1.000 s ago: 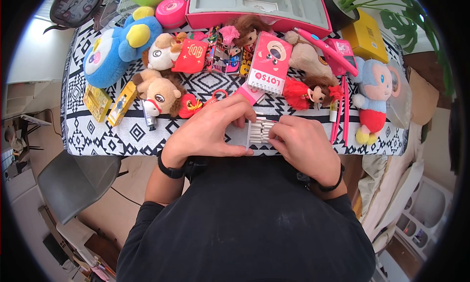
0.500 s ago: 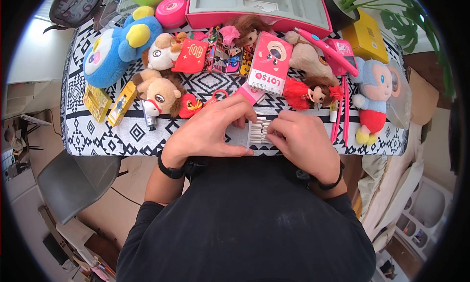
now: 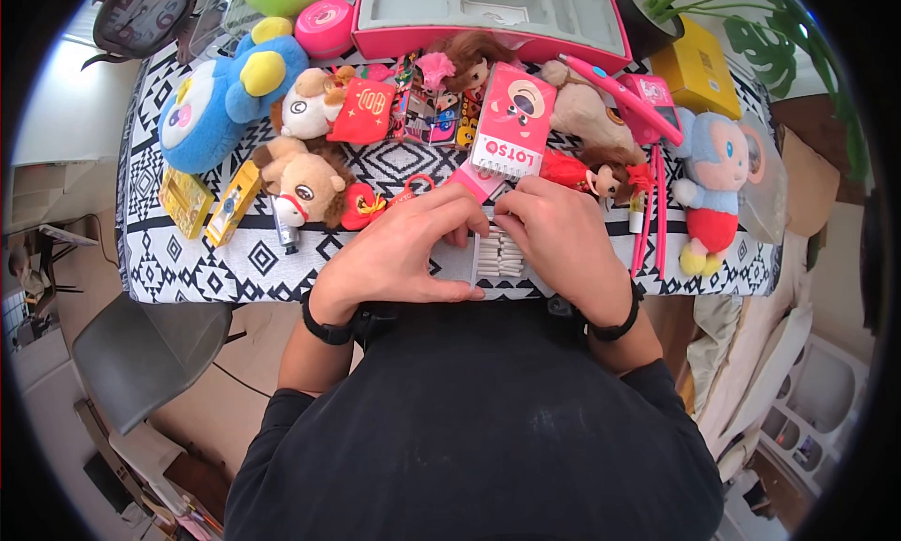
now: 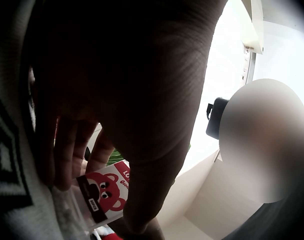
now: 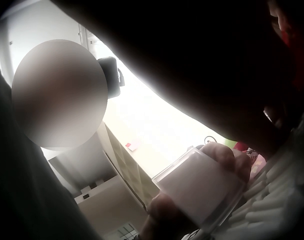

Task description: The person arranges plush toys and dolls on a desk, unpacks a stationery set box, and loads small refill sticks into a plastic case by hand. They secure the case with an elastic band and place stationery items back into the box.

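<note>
My left hand (image 3: 399, 245) grips a small clear box (image 3: 475, 259) by its ends, thumb at the near side and fingers at the far side. In the left wrist view, the box's label (image 4: 106, 192) shows a red bear. Short white sticks (image 3: 500, 255) lie in rows just right of the box's upright clear wall. Bent fingers of my right hand (image 3: 568, 236) reach down at the far end of these sticks; whatever is between its fingertips is hidden. The right wrist view shows the clear box (image 5: 197, 187) tilted beside the blurred sticks (image 5: 272, 200).
Beyond the hands lie a pink notepad (image 3: 513, 119), a horse plush (image 3: 305, 184), a red-dressed doll (image 3: 601, 177) and pink sticks (image 3: 657, 213). A blue plush (image 3: 202, 119) is at left, another plush (image 3: 718, 184) at right. A pink-edged tray (image 3: 488, 42) stands behind.
My right hand has moved away from me and slightly left, from the right ends of the white sticks to their far end, uncovering more of them. The left hand stays on the box.
</note>
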Available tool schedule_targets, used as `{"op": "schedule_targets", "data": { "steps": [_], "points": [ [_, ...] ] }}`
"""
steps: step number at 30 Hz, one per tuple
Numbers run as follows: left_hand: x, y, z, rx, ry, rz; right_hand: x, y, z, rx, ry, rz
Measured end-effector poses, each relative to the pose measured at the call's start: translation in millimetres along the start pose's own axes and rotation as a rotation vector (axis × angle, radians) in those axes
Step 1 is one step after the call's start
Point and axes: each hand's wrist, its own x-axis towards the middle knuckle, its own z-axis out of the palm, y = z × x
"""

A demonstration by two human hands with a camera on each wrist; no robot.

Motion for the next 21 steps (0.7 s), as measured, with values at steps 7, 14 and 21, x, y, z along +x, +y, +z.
{"op": "schedule_targets", "data": {
  "steps": [7, 14, 21],
  "points": [
    [-0.5, -1.3, 0.5, -0.017, 0.004, 0.004, 2.8, 0.8, -2.7, 0.014, -0.019, -0.003],
    [0.4, 0.7, -0.2, -0.006, -0.002, 0.002, 4.0, 1.3, 0.4, 0.006, -0.014, -0.026],
    [-0.4, 0.4, -0.3, -0.01, 0.002, 0.0, -2.8, -7.5, -16.5, 0.022, 0.084, 0.022]
  ]
}}
